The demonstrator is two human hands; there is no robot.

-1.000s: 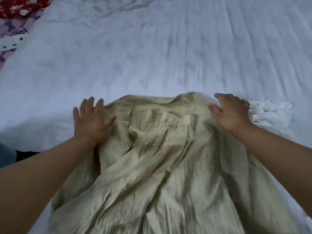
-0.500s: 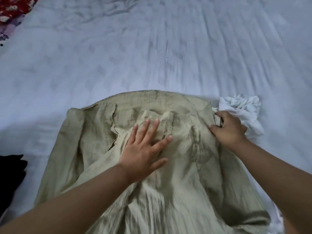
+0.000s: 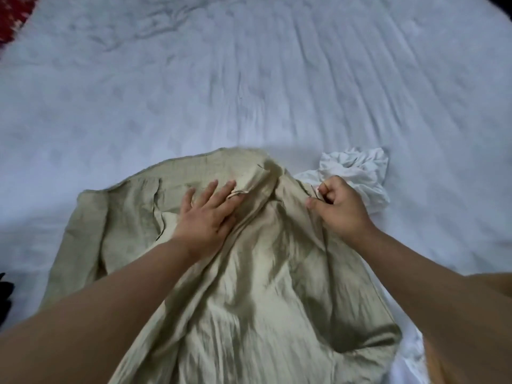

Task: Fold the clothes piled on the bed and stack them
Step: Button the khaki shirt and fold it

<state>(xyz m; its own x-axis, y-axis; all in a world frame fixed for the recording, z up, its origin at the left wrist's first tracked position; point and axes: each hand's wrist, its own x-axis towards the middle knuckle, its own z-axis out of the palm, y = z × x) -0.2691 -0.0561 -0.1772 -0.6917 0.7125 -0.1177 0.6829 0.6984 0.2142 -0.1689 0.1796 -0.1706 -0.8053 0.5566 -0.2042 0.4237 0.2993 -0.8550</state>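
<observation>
Under the flat left hand (image 3: 206,217), beige garment (image 3: 249,286); right hand (image 3: 339,209) pinches its edge

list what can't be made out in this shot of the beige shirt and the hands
- Beige shirt: its hem is cut off by the bottom edge of the head view, and both forearms cover parts of it.
- White garment: crumpled, partly behind the right hand, so its type is unclear.
- Right hand: what its closed fingers pinch is hidden, seemingly the shirt's edge.
- Left hand: lies flat, hiding the fabric beneath.
- Dark item and red fabric: cut off by the left edge.
</observation>
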